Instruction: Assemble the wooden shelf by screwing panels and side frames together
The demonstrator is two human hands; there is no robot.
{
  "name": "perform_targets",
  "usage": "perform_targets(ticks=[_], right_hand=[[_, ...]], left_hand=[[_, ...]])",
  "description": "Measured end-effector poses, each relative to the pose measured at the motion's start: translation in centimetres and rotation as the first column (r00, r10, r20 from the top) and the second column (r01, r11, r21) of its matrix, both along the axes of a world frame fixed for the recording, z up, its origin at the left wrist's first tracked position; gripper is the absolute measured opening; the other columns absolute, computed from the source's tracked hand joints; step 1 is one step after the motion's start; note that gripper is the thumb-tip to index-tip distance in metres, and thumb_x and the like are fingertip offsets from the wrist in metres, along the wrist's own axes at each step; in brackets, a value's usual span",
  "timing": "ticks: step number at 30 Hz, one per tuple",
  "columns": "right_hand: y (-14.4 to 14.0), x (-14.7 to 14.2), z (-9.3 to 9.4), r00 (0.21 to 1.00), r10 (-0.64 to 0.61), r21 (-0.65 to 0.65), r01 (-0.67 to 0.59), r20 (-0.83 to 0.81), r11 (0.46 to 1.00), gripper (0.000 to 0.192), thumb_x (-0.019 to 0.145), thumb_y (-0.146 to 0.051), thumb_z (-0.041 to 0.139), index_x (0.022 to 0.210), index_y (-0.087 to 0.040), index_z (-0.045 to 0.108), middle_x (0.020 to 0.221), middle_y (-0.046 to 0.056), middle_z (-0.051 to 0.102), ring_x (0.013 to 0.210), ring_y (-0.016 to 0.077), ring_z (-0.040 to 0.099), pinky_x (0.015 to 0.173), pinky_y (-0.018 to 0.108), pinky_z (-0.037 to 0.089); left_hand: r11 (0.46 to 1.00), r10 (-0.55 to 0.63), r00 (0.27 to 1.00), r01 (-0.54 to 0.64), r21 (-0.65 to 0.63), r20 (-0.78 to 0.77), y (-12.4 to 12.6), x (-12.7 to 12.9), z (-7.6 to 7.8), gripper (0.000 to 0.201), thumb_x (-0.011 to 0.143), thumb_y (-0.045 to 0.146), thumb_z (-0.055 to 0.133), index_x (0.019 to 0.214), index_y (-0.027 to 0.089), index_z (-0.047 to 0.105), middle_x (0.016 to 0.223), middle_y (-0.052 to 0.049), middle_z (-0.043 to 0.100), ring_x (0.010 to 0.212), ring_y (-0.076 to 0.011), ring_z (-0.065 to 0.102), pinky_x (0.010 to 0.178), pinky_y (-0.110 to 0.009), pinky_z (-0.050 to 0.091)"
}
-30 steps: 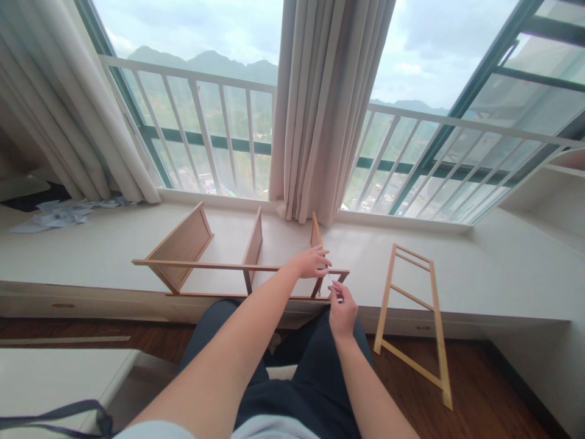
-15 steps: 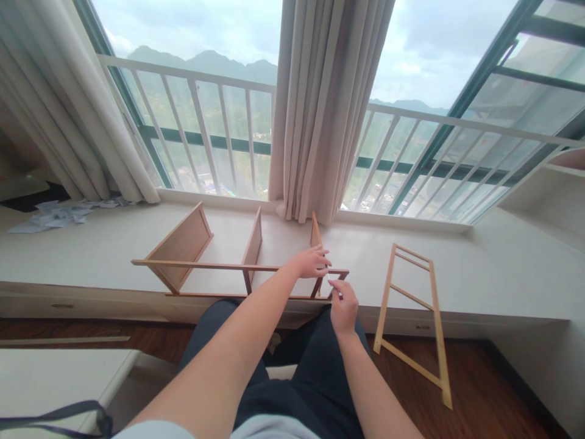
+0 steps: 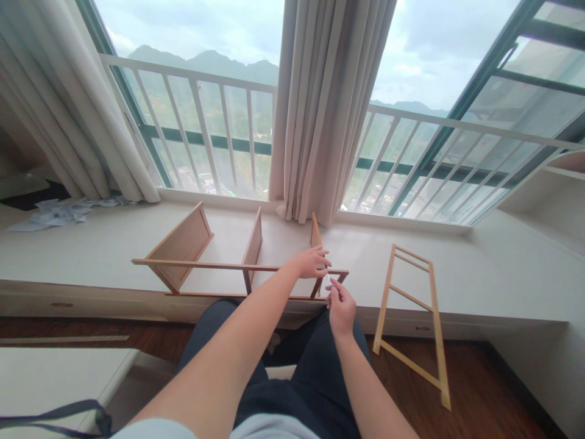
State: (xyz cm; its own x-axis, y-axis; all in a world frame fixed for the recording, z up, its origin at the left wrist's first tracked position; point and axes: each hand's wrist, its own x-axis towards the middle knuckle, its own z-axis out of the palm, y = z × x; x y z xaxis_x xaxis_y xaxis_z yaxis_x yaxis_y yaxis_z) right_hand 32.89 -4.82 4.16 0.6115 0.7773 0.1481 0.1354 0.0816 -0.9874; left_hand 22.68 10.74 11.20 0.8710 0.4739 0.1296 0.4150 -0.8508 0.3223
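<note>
A brown wooden shelf frame (image 3: pixel 219 266) lies on its side on the white window ledge, its boards standing upright. My left hand (image 3: pixel 311 263) is closed at the frame's right part, beside the rightmost board (image 3: pixel 315 231), with fingers over the rail. In the closed fingers of my right hand (image 3: pixel 342 306) is a thin silver hex key (image 3: pixel 328 278), pointing up towards my left fingertips. Its far end meets the frame under my left hand, where the exact contact is hidden.
A lighter wooden ladder-like frame (image 3: pixel 412 297) leans against the ledge (image 3: pixel 498 280) on the right. Torn papers (image 3: pixel 59 213) lie at the far left. Curtains (image 3: pixel 315 122) and a railed window stand behind. A white surface (image 3: pixel 55 384) with a black strap (image 3: pixel 59 414) is at lower left.
My right hand has shifted slightly down and left, and its fingers have turned a little around the hex key. My left hand and the shelf frame have stayed in place.
</note>
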Motion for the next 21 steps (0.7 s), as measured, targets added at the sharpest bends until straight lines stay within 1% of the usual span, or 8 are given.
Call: perform_targets(ticks=[3, 5, 7, 9, 11, 13, 16, 21], right_hand=[[-0.06, -0.41, 0.15, 1.0, 0.017, -0.004, -0.018, -0.017, 1.0, 0.052, 0.087, -0.047, 0.054, 0.124, -0.013, 0.066, 0.092, 0.009, 0.071, 0.061, 0.0155, 0.057, 0.05, 0.026, 0.044], [0.0, -0.4, 0.26, 1.0, 0.01, -0.012, -0.009, 0.023, 1.0, 0.051, 0.087, -0.048, 0.055, 0.124, -0.013, 0.067, 0.091, 0.009, 0.071, 0.063, 0.0163, 0.058, 0.054, 0.027, 0.046], [0.06, -0.2, 0.38, 0.993, -0.003, 0.002, 0.003, 0.121, 1.0, 0.047, 0.089, -0.046, 0.053, 0.12, -0.014, 0.069, 0.091, 0.008, 0.07, 0.07, 0.0178, 0.059, 0.063, 0.029, 0.048], [0.07, 0.04, 0.47, 0.965, -0.003, 0.04, -0.008, 0.261, 0.999, 0.042, 0.092, -0.042, 0.05, 0.118, -0.016, 0.07, 0.091, 0.008, 0.068, 0.076, 0.0188, 0.059, 0.072, 0.031, 0.048], [0.06, 0.2, 0.49, 0.921, 0.005, 0.075, -0.037, 0.389, 0.996, 0.039, 0.095, -0.039, 0.047, 0.116, -0.018, 0.071, 0.086, 0.006, 0.064, 0.076, 0.0186, 0.056, 0.075, 0.031, 0.046], [0.06, 0.24, 0.42, 0.882, 0.016, 0.087, -0.065, 0.471, 0.994, 0.036, 0.096, -0.036, 0.046, 0.114, -0.019, 0.072, 0.081, 0.004, 0.057, 0.074, 0.0181, 0.053, 0.075, 0.032, 0.045], [0.12, 0.19, 0.25, 0.853, 0.031, 0.085, -0.088, 0.521, 0.993, 0.033, 0.096, -0.032, 0.045, 0.11, -0.021, 0.073, 0.082, 0.004, 0.053, 0.077, 0.0184, 0.052, 0.077, 0.032, 0.045], [0.16, 0.18, 0.28, 0.845, 0.034, 0.097, -0.102, 0.534, 0.99, 0.033, 0.097, -0.03, 0.044, 0.111, -0.02, 0.072, 0.086, 0.005, 0.052, 0.082, 0.0192, 0.054, 0.079, 0.033, 0.046]], left_hand=[[1.0, -0.005, 1.0, 0.005, -0.01, 0.004, 0.01, -0.02, 0.01, 0.035, 0.09, 0.04, 0.057, 0.121, 0.03, 0.069, 0.151, -0.003, 0.046, 0.146, -0.0303, 0.03, 0.116, -0.046, 0.033], [1.0, -0.01, 1.0, 0.011, -0.015, 0.013, -0.01, -0.06, 0.04, 0.035, 0.09, 0.039, 0.058, 0.121, 0.029, 0.069, 0.151, -0.004, 0.046, 0.146, -0.0308, 0.03, 0.117, -0.046, 0.033], [1.0, -0.018, 1.0, 0.018, -0.018, 0.021, -0.02, -0.09, 0.05, 0.035, 0.09, 0.039, 0.058, 0.121, 0.028, 0.069, 0.15, -0.005, 0.046, 0.146, -0.031, 0.03, 0.117, -0.046, 0.032], [1.0, -0.024, 0.999, 0.025, -0.017, 0.027, 0.02, -0.1, -0.01, 0.035, 0.09, 0.039, 0.059, 0.12, 0.027, 0.07, 0.15, -0.006, 0.046, 0.146, -0.0312, 0.03, 0.117, -0.046, 0.032], [1.0, -0.025, 0.999, 0.026, -0.015, 0.033, 0.08, -0.08, -0.14, 0.034, 0.09, 0.039, 0.059, 0.12, 0.027, 0.07, 0.15, -0.006, 0.046, 0.146, -0.0312, 0.03, 0.117, -0.047, 0.031], [1.0, -0.026, 0.999, 0.026, -0.008, 0.038, 0.15, -0.05, -0.27, 0.034, 0.09, 0.039, 0.059, 0.119, 0.027, 0.07, 0.15, -0.006, 0.047, 0.146, -0.0307, 0.03, 0.118, -0.047, 0.03], [1.0, -0.026, 0.999, 0.026, 0.002, 0.04, 0.18, -0.01, -0.34, 0.033, 0.09, 0.038, 0.059, 0.119, 0.027, 0.07, 0.149, -0.006, 0.048, 0.146, -0.0296, 0.03, 0.118, -0.046, 0.03], [1.0, -0.024, 0.999, 0.024, 0.001, 0.035, 0.07, -0.04, -0.2, 0.033, 0.09, 0.038, 0.059, 0.119, 0.027, 0.07, 0.149, -0.006, 0.048, 0.146, -0.0297, 0.03, 0.119, -0.045, 0.029]])
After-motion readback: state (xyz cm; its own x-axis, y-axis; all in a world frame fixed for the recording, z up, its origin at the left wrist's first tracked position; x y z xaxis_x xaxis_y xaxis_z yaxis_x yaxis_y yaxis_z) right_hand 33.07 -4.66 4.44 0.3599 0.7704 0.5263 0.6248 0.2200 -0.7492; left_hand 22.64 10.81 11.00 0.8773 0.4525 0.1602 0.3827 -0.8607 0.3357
